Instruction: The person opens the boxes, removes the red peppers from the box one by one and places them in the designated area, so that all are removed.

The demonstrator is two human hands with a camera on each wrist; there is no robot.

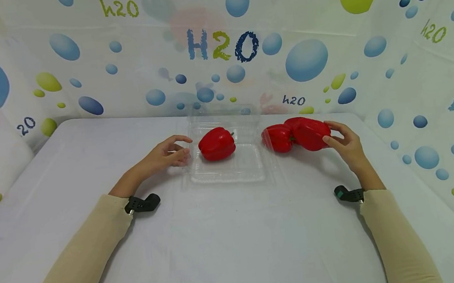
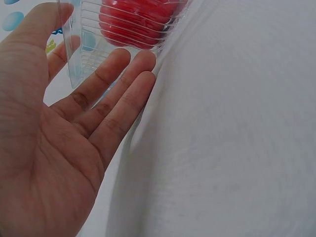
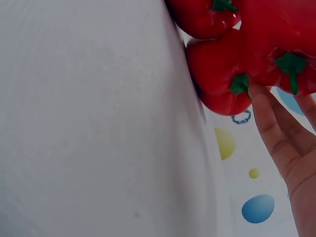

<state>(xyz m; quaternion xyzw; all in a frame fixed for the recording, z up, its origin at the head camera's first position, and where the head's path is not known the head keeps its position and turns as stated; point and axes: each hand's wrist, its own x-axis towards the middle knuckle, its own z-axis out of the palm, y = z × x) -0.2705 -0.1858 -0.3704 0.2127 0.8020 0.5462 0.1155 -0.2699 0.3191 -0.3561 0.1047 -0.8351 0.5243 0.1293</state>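
Observation:
My left hand (image 1: 167, 153) is at the left side of a clear plastic container (image 1: 228, 175), its fingertips right at the ribbed wall. The fingers of that hand (image 2: 106, 101) are spread and fairly straight. Inside the container lies one glossy red bell pepper (image 1: 216, 144). To the right, my right hand (image 1: 347, 146) grips the end of another red bell pepper (image 1: 312, 133), thumb in front and fingers behind. Two more red peppers crowd against it, one at its left (image 1: 279, 138) and one partly hidden behind. Green stems show in the right wrist view, where the held pepper (image 3: 276, 29) looks largest.
The container's transparent lid (image 1: 223, 111) stands up at the back. A white cloth (image 1: 255, 241) covers the table. Behind it hangs a backdrop (image 1: 121, 97) with blue and green drops and H2O lettering. Each wrist carries a small black camera mount (image 1: 143, 203).

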